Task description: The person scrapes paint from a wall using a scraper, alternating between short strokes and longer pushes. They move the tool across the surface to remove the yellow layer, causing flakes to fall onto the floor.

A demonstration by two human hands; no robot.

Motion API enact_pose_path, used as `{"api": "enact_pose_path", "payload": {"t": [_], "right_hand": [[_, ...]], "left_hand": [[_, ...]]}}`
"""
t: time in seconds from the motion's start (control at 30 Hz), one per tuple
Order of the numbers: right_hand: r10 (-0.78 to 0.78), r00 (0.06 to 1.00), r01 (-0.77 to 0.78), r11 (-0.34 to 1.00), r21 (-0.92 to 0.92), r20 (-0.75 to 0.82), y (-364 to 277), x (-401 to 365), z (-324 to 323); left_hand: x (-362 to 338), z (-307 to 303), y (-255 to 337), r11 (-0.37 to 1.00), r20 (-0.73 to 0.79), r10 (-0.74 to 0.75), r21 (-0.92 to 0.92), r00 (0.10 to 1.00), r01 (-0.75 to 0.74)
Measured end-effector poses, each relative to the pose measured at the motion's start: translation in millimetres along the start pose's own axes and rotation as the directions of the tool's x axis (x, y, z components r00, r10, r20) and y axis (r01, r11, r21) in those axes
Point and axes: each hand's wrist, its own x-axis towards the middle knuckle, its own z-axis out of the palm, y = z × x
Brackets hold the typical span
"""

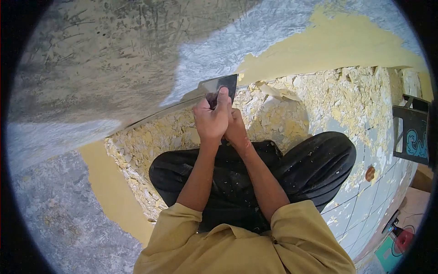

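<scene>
A wide, dark-bladed scraper (231, 83) lies with its edge against the wall, where the remaining yellow paint (337, 43) begins. My left hand (212, 119) is closed on it, the thumb pressed along the blade. Just beside and partly behind, my right hand (236, 129) is closed around what looks like the handle end, which the fingers hide. Grey, scratched wall surface (114, 68) stretches left of the blade, stripped of its yellow coat.
Paint flakes (337, 98) cover the tiled floor (365, 201) around my crossed legs (315, 169). A black plastic stool (413, 132) stands at right, near a brown round spot (370, 173). A red object with a cable (404, 239) lies lower right. Yellow paint (107, 182) also remains on the left wall.
</scene>
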Motion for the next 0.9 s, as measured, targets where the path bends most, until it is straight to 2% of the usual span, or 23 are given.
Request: {"api": "enact_pose_path", "payload": {"t": [0.07,0.1,0.17,0.27,0.33,0.4,0.47,0.53,0.6,0.67,0.77,0.83,0.9], "right_hand": [[-0.281,0.958,0.287,0.903,-0.319,0.066,8.8,1.5,0.3],[-0.276,0.959,0.283,0.905,-0.317,0.066,11.0,1.4,2.6],[-0.203,0.977,0.199,0.978,-0.065,-0.064,12.7,3.9,6.8],[-0.115,0.993,0.115,0.993,-0.003,-0.006,-24.5,-12.9,4.6],[-0.154,0.987,0.150,0.987,-0.066,-0.055,-25.5,-15.4,5.9],[-0.199,0.975,0.187,0.974,-0.129,-0.095,-28.0,-16.3,6.3],[-0.217,0.970,0.213,0.976,-0.048,-0.108,-32.2,-17.6,6.9],[-0.231,0.963,0.227,0.973,-0.046,-0.137,-38.6,-18.2,7.9],[-0.247,0.955,0.242,0.969,-0.050,-0.166,-37.5,-17.8,8.0],[-0.422,0.882,0.380,0.900,-0.212,-0.211,-32.1,-15.1,9.2],[-0.360,0.912,0.328,0.928,-0.176,-0.199,-47.5,-22.0,5.7],[-0.349,0.920,0.323,0.933,-0.156,-0.181,-43.4,-20.7,3.3],[-0.348,0.924,0.329,0.935,-0.136,-0.157,-42.0,-19.7,5.7]], "left_hand": [[-0.5,-0.6,-3.1,1.000,-0.002,-0.002,-0.018,1.000,0.002],[-1.5,-1.1,-0.3,0.999,0.009,-0.024,-0.021,1.000,0.024],[-1.7,-0.3,1.3,0.999,0.019,-0.044,-0.027,0.999,0.044],[-1.0,0.9,-0.2,1.000,-0.014,-0.026,0.001,1.000,0.026],[-1.3,1.0,-3.6,0.975,0.054,-0.065,-0.208,0.996,0.075],[-3.0,4.5,-0.1,0.979,0.023,-0.058,-0.197,0.998,0.062],[-3.1,7.4,1.4,0.982,-0.012,-0.048,-0.181,0.999,0.045],[-1.2,9.6,-1.5,0.991,-0.050,0.012,-0.129,0.999,-0.018],[1.6,9.3,-5.0,0.981,-0.012,-0.012,-0.193,1.000,0.009],[2.5,10.9,-3.8,0.966,0.024,-0.028,-0.256,0.999,0.033],[-0.3,11.2,10.7,0.963,0.007,-0.056,-0.265,0.998,0.056],[-1.6,8.7,13.8,0.972,0.092,-0.096,-0.205,0.991,0.113],[-3.2,8.8,16.9,0.974,0.083,-0.073,-0.208,0.994,0.089]]}}
